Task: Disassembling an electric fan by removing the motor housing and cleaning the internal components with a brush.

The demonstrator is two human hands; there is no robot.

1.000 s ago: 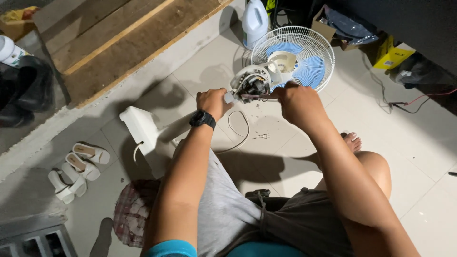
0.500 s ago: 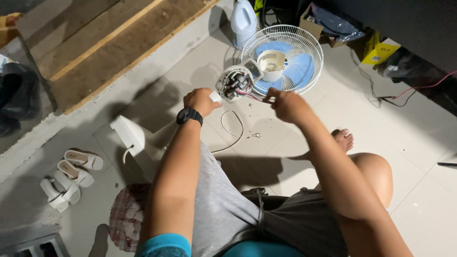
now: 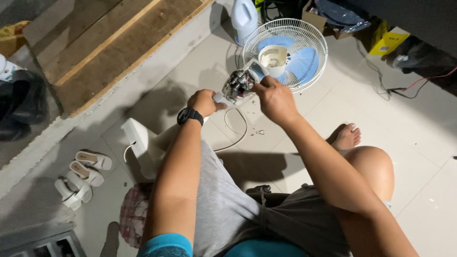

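Person sitting on the tiled floor (image 3: 428, 143), bare foot (image 3: 346, 137) stretched forward; both hands raised over the floor, working on an exposed fan motor (image 3: 239, 83); left hand (image 3: 203, 102), black watch (image 3: 189, 114) on the wrist, is wrapping closed around the white neck below the motor, fingers curled tight, gripping it; right hand (image 3: 273, 97) is closing on the motor's right side, fingers bunched and pinching at its edge, though what exactly the fingertips are pinching I cannot tell; a white cord (image 3: 238, 133) is trailing from the motor down to the floor between the arms; just beyond the hands a white fan guard (image 3: 312, 43) with blue blades is lying flat; white jug (image 3: 244, 16) standing behind it; white sandals (image 3: 83, 173) lying well apart at the left.
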